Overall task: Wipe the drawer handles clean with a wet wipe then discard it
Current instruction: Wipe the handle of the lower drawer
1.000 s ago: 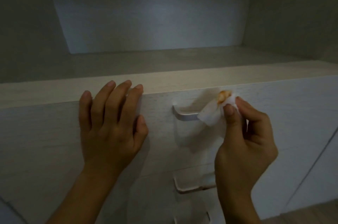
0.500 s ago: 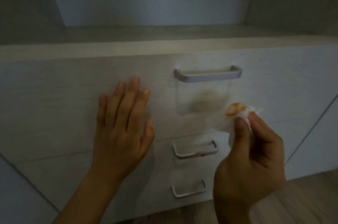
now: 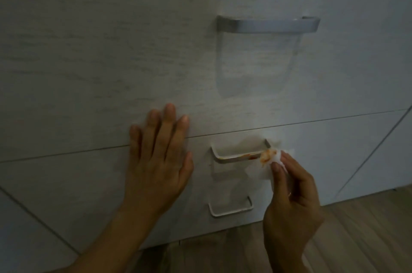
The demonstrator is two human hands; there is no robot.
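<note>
At middle handle (image 3: 239,156) – right hand (image 3: 289,201) pinches stained wipe (image 3: 265,164) – no writing

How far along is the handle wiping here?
Top handle shows no smears, so it looks done. In hand: the right hand pinches the stained wipe against the middle handle, which carries orange streaks; the left hand lies flat on the drawer fronts. Left: bottom handle, then discarding the wipe.

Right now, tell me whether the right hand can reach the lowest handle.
Probably yes: the lowest handle lies uncovered close beside the right hand holding the wipe, and the left hand rests flat to the side.
</note>
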